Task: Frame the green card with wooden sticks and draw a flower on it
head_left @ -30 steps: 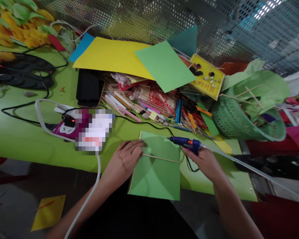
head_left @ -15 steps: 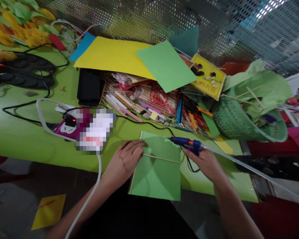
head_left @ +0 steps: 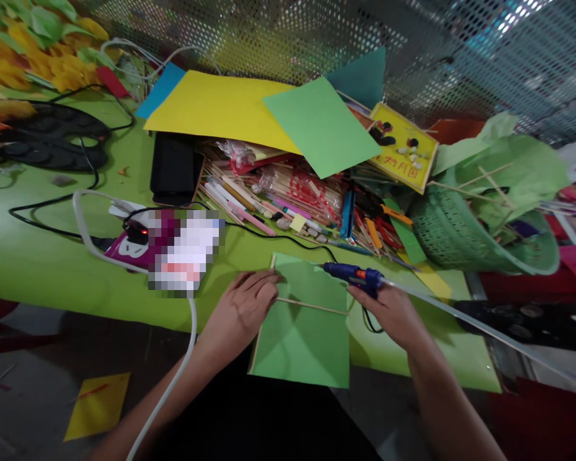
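1. Two bare hands work at the near edge of a green surface (head_left: pixel 52 269), one on each side of a green paper sheet (head_left: pixel 302 339) that hangs partly over that edge.
2. The left hand (head_left: pixel 242 307) rests on the sheet's left edge; its fingers (head_left: pixel 264 280) are curled and press the left end of a thin wooden stick (head_left: pixel 312 307) that lies across the sheet.
3. The right hand (head_left: pixel 393 310) is clenched around a blue hot glue gun (head_left: pixel 352 275), with its nozzle pointing left over the sheet's upper right part, above the stick and apart from it.
4. A long clear glue stick (head_left: pixel 461 317) trails from the gun's back to the right, and a black cord (head_left: pixel 288 239) runs from the gun across the surface toward the left.
5. Behind the sheet lies a heap of sticks and pens (head_left: pixel 288 192), topped by a yellow sheet (head_left: pixel 216 109) and another green sheet (head_left: pixel 319 125).
6. A green basket (head_left: pixel 441 237) leans on its side to the right of the heap.
7. A white cable (head_left: pixel 173 378) drops off the surface's edge just left of the left forearm.
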`<state>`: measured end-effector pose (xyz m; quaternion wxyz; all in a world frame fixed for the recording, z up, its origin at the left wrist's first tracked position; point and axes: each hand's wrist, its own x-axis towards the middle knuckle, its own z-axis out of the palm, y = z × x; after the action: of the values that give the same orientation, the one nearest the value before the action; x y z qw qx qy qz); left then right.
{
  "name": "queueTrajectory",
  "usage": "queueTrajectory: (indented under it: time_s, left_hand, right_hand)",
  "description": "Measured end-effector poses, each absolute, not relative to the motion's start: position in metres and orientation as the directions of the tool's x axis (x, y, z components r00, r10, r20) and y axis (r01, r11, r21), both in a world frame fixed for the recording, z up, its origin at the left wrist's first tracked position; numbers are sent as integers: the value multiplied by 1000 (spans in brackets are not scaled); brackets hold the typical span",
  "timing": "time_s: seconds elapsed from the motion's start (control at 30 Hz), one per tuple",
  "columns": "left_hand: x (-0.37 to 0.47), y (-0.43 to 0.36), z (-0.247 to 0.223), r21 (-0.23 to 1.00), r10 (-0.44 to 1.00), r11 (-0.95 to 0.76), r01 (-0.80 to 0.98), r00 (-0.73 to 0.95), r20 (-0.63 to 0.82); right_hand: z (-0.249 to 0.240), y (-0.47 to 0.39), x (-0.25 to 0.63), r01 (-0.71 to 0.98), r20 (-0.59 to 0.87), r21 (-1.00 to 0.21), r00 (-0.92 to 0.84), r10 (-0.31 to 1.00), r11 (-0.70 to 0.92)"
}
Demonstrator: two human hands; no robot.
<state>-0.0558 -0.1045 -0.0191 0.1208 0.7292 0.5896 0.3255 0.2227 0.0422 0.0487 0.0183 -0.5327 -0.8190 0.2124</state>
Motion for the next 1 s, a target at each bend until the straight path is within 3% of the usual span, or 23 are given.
queueTrajectory:
  time_s: [0.73, 1.0]
  left_hand:
    - [-56, -103, -19, 564, 939, -274, 779, 90, 332]
    - [-58, -103, -21, 542, 936, -276, 794, 94, 340]
  right_hand:
    - [55, 41, 245, 896, -216, -365, -344, 914, 252]
    - [53, 40, 255, 784, -238, -598, -369, 898, 164]
